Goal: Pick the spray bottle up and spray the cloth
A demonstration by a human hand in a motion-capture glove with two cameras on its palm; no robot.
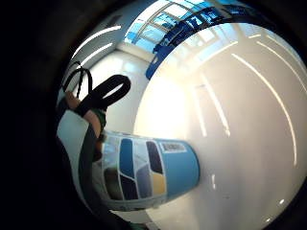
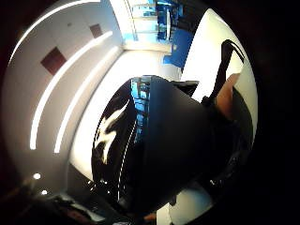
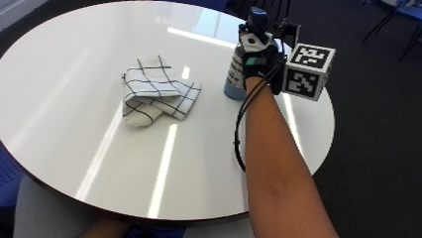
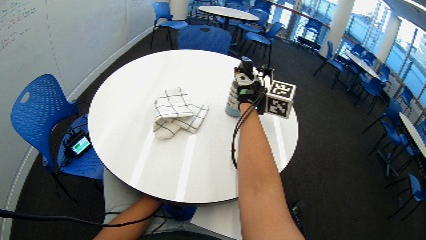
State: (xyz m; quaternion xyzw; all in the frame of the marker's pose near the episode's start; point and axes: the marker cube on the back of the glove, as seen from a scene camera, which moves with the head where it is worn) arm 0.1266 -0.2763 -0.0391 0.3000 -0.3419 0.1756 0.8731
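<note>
Upright bottle beside folded cloth

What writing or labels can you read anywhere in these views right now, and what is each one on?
No text can be read.
spray bottle: printed label with blocks of colour and a small white tag like a barcode, seen closest in the little finger side palm view; its characters are too blurred to read.
cloth: only a grid pattern, no words.
table: no writing.
right hand: grips the bottle, covering part of the label.

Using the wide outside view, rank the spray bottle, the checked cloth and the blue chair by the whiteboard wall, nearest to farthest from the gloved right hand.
1. Spray bottle: in the right hand, standing on the table.
2. Checked cloth: crumpled mid-table, beside the bottle.
3. Blue chair: off the table, by the wall.
</note>
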